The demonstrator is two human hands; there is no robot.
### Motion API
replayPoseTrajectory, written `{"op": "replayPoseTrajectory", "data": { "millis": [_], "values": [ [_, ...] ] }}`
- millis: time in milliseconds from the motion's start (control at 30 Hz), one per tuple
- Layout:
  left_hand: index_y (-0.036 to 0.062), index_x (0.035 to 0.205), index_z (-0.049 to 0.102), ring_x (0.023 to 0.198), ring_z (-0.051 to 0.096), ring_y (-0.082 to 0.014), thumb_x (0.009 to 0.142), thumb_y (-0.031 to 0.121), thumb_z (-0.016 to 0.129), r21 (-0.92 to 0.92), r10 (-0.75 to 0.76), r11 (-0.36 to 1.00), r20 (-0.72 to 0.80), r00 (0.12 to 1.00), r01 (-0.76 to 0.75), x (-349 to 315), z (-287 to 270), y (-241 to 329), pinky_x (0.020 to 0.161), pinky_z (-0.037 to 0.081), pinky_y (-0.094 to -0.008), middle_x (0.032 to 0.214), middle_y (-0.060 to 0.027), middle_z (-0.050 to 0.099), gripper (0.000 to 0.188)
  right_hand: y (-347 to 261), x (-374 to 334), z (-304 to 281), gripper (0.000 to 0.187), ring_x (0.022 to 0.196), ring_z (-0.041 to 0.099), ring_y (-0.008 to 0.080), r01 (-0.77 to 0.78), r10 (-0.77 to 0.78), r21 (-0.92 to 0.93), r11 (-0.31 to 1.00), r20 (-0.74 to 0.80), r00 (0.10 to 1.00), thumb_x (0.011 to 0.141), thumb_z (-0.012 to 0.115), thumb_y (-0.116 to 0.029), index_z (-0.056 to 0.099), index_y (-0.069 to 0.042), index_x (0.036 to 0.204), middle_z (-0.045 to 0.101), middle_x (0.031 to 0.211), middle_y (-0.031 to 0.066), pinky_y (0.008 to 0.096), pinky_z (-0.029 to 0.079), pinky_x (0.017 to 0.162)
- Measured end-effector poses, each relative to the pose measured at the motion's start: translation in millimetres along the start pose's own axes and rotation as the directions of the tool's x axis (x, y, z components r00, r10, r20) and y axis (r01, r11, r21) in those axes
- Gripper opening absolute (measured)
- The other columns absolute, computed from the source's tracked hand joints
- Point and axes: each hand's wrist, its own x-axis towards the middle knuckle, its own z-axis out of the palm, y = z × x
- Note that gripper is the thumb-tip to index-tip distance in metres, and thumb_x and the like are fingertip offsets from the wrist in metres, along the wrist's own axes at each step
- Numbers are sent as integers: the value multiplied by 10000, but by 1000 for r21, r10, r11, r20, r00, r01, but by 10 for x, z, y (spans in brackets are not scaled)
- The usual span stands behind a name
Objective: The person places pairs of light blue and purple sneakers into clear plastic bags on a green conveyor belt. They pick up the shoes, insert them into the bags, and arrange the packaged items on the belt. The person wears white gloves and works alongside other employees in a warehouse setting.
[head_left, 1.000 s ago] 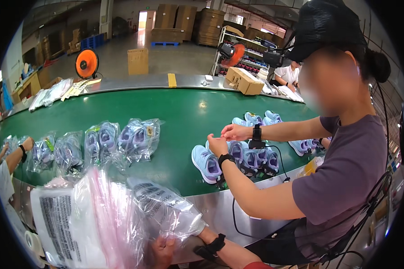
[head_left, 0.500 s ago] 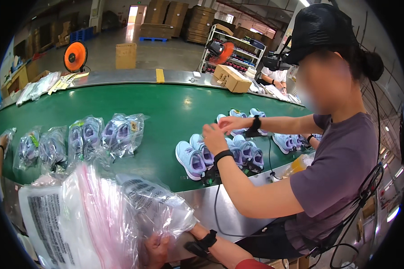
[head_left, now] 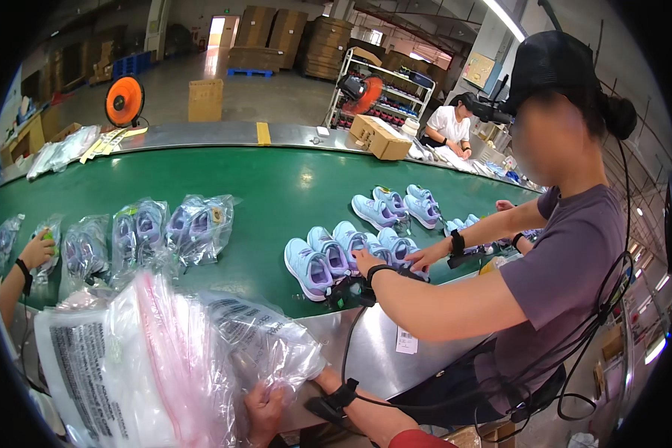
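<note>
Gripping a Clear Bag [head_left: 265, 340] as Nearby Handling Shifts

Grasping the clear bag by its lower end with the left hand [head_left: 263, 411]; working at it with the right hand [head_left: 325, 379], too veiled by film to tell whether clenched or loose. Held close to the body, just right of a sheaf of pink-edged bags [head_left: 149, 366], much as a second ago. Seen beyond, on the green surface [head_left: 261, 175]: bagged shoes [head_left: 199, 228] at left, bare blue shoes [head_left: 308, 269] at right. Newly lowered onto that row: a co-worker's hands [head_left: 427, 257], held together above it a second ago. Newly plain below: a white tag [head_left: 406, 341]. Suggests fresh attention to the bare pairs, with bag work apparently little altered.
</note>
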Motion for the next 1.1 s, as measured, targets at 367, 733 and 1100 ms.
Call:
{"op": "replayPoseTrajectory", "data": {
  "millis": [367, 733, 1100],
  "values": [
    [11, 854, 624, 602, 481, -41, 882, 104, 602, 24, 54, 998, -31, 998, -54, -11, 44, -60, 509, 391, -237, 687, 33, 575, 100, -1, 191, -15, 194, 879, 591, 370, 47, -48, -14, 999, -34, 998, 804, 566, -175, 656, -30, 895, 634, 902, 181, 448, 467, 787],
    [83, 783, 532, 542, 369, -21, 917, 155, 588, -69, 118, 985, -398, 910, -158, 53, 421, 667, 453, 263, -215, 676, 60, 474, 162, -210, -45, -690, 234, 940, 592, 366, 60, -49, -51, 997, 194, 980, 811, 556, -186, 665, -26, 943, 649, 935, 165, 432, 463, 855],
    [93, 772, 519, 608, 374, -16, 927, 94, 562, -101, 350, 878, -529, 773, -467, 533, 749, 1272, 521, 274, -200, 690, 77, 445, 161, 488, 380, -1785, 323, 904, 626, 274, 77, -44, 70, 995, -385, 922, 813, 661, -351, 663, -113, 1032, 648, 966, 131, 381, 490, 793]
  ]
}}
